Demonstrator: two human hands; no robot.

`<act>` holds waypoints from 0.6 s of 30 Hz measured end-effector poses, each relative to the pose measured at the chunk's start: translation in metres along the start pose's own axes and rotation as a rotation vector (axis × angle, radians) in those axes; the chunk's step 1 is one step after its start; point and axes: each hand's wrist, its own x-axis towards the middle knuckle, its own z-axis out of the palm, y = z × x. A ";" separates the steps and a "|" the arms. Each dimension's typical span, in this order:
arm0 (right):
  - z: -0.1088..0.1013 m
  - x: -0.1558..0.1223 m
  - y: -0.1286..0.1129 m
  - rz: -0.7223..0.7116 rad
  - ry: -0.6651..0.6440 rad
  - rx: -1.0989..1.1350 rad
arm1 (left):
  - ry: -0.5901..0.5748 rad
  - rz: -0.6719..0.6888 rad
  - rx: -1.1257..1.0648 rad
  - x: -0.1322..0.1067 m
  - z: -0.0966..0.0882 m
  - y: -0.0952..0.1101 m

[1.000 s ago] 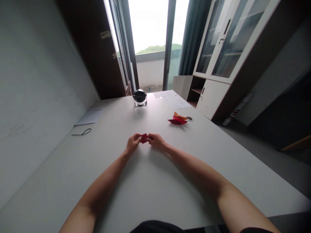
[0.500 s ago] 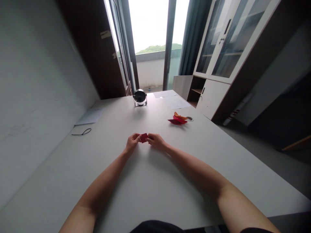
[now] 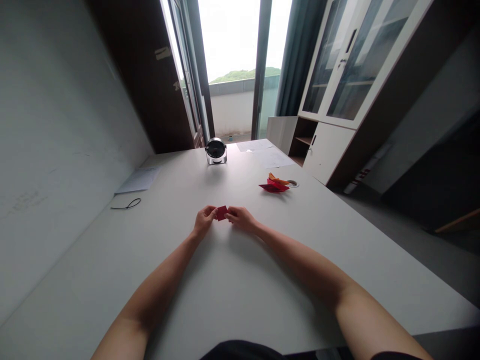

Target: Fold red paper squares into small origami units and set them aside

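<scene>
A small square of dark red folded paper (image 3: 222, 213) is held between my two hands, above the middle of the white table. My left hand (image 3: 204, 220) pinches its left edge between thumb and fingers. At the opposite edge, my right hand (image 3: 241, 218) grips the paper with thumb and forefinger. Folded red and orange paper pieces (image 3: 275, 184) lie together on the table, beyond my right hand and to its right. The folds in the held paper are too small to make out.
On the white table (image 3: 225, 290) a round black and silver device (image 3: 216, 151) stands at the back. A ring-shaped roll (image 3: 293, 184) lies beside the folded pieces. Paper sheets (image 3: 138, 180) and a black cord (image 3: 129, 204) lie at left, more sheets (image 3: 275, 159) at back right.
The red paper has shifted or turned very slightly between my fingers. Both hands stay in nearly the same place and keep their hold.
</scene>
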 end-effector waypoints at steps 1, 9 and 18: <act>0.000 0.000 0.001 0.000 0.003 0.001 | -0.006 0.001 0.003 0.000 0.000 0.000; 0.004 0.003 0.009 -0.043 0.073 0.061 | -0.094 0.004 0.087 -0.004 0.003 0.000; 0.002 0.003 0.007 -0.023 0.060 -0.001 | -0.142 0.022 0.197 -0.007 0.003 0.004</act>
